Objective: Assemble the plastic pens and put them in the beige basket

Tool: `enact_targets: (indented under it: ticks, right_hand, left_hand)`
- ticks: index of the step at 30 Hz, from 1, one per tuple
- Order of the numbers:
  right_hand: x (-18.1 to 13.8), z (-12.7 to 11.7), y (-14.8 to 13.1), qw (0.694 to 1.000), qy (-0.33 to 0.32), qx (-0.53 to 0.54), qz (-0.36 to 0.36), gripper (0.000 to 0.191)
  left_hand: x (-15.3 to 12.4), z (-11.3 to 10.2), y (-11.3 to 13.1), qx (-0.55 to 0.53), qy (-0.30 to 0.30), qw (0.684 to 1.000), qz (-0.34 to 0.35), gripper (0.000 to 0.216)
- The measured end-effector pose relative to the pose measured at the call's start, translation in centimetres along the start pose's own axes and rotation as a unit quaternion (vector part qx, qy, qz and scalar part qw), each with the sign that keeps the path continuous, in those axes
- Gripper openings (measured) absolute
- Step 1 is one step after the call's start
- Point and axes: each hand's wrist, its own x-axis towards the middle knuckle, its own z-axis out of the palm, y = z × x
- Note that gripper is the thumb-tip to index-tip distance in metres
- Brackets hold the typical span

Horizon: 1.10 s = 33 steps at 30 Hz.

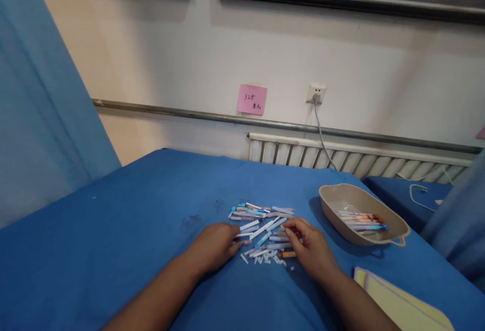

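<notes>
1. A flat yellow item (407,303) lies nearest, beside the right forearm on its outer side.
2. Small white bits (268,256) are scattered between the hands, toward the person.
3. The left hand (215,247) is half curled, its fingertips at the pile's left edge; I cannot tell whether it grips anything.
4. The right hand (311,247) has thumb and fingers bent loosely over the pile's right edge; whether something is pinched there is unclear. An orange pen (288,254) lies just beside its thumb.
5. The pens (263,239) lie heaped between both hands and a little beyond them.
6. Right of the right hand, a basin (341,199) holds more pens.
</notes>
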Motion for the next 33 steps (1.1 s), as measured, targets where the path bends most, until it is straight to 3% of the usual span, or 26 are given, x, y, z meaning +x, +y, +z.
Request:
enact_targets:
  ticks: [4, 7, 9, 12, 16, 18, 21, 26, 29, 31, 33]
  right_hand:
    - [0.0, 0.3, -0.2, 1.0, -0.002, 0.024, -0.007, 0.016]
    - [-0.1, 0.7, -0.7, 0.999, -0.006, 0.052, -0.01, 0.015]
    - [-0.3, 0.9, -1.4, 0.997, -0.018, 0.067, -0.027, 0.019]
    - [-0.7, 0.7, -3.1, 0.993, -0.053, 0.056, -0.085, 0.038]
    - [-1.1, 0.3, -5.0, 0.982, -0.096, -0.032, -0.159, 0.054]
    - [-1.2, 0.4, -5.4, 0.977, -0.106, -0.072, -0.172, 0.058]
    - [-1.2, 0.5, -5.4, 0.974, -0.098, -0.102, -0.177, 0.05]
    - [-1.0, 0.7, -5.1, 0.977, -0.073, -0.084, -0.181, 0.033]
    - [-0.8, 1.1, -4.6, 0.989, -0.038, 0.004, -0.143, 0.015]
    - [-0.6, 1.5, -3.9, 0.991, 0.015, 0.124, -0.041, 0.018]
    - [-0.2, 1.9, -3.0, 0.959, 0.054, 0.257, 0.108, 0.03]
  left_hand:
    - [0.1, -0.2, 0.0, -0.061, 0.014, 0.998, -0.009, 0.034]
    - [0.3, -0.2, 0.6, -0.209, 0.013, 0.977, -0.036, 0.034]
    - [0.4, 0.0, 1.5, -0.344, 0.007, 0.937, -0.061, 0.036]
    - [0.4, 0.7, 3.2, -0.521, 0.0, 0.848, -0.094, 0.039]
    - [0.0, 1.7, 4.8, -0.665, -0.041, 0.739, -0.101, 0.036]
    - [-0.2, 1.9, 5.1, -0.701, -0.059, 0.705, -0.094, 0.034]
    - [-0.4, 1.9, 5.2, -0.716, -0.078, 0.688, -0.085, 0.032]
    - [-0.6, 1.8, 5.2, -0.72, -0.083, 0.686, -0.063, 0.032]
    - [-0.6, 1.9, 5.0, -0.726, -0.079, 0.68, -0.071, 0.031]
    - [-0.5, 2.0, 5.0, -0.735, -0.074, 0.668, -0.086, 0.032]
    - [-0.4, 2.2, 4.8, -0.735, -0.077, 0.667, -0.094, 0.037]
